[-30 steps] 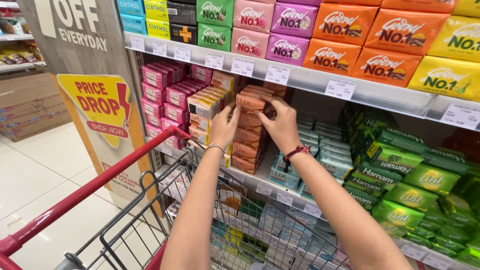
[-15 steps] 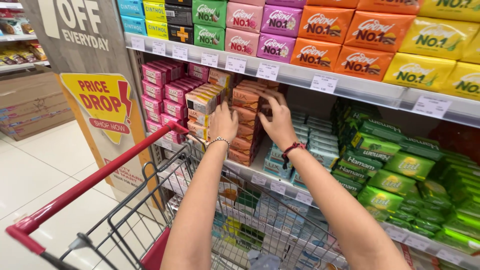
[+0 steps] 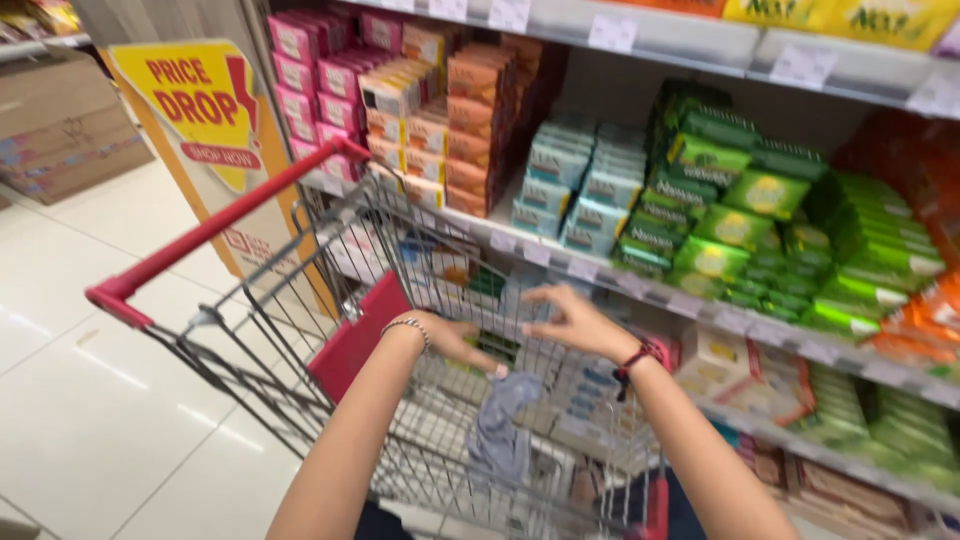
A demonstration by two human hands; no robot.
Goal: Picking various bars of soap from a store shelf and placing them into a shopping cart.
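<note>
My left hand (image 3: 452, 342) and my right hand (image 3: 578, 322) hover low over the wire basket of a shopping cart (image 3: 300, 330) with a red handle (image 3: 200, 235). Both hands are blurred, fingers apart, with nothing seen in them. My left fingertips point toward a grey cloth (image 3: 500, 430) lying in the basket. The right hand is spread, palm down, above the cloth. A stack of orange soap boxes (image 3: 475, 110) stands on the shelf beyond the cart, well above both hands.
Shelves run along the right with pink boxes (image 3: 320, 70), pale teal boxes (image 3: 580, 180) and green packs (image 3: 740, 220). A yellow price sign (image 3: 200, 110) stands at the shelf end. Cardboard cartons (image 3: 60, 130) sit far left on a white tiled floor (image 3: 90, 400).
Both hands have come off the orange boxes on the shelf and dropped down over the cart basket. The view has tilted down and toward the cart.
</note>
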